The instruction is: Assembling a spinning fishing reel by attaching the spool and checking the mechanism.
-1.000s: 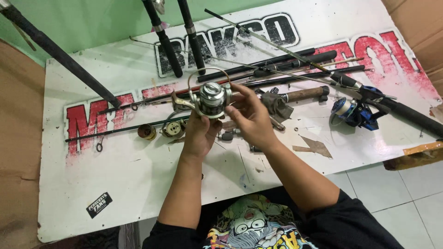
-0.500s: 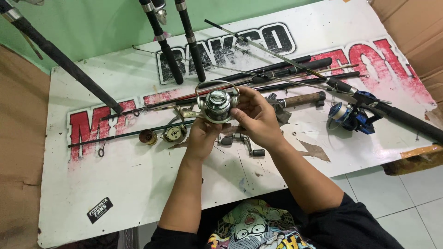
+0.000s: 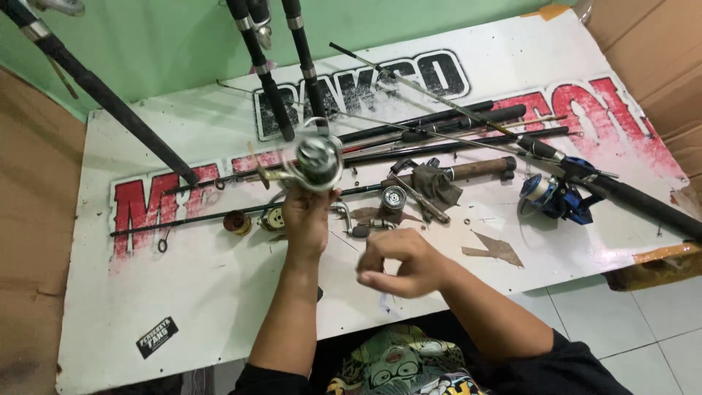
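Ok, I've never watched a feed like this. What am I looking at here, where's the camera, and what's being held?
No machine here: these are a person's two bare hands, filmed by a camera worn on the head, looking down. The left hand holds up a silver spinning reel. The right hand hangs loosely curled above the board's near edge; I cannot tell whether it holds anything small. Below lies a white board with big red and black lettering. On it: several dark fishing rods, a blue reel mounted on one, a small round spool, a grey rag and scattered small parts.
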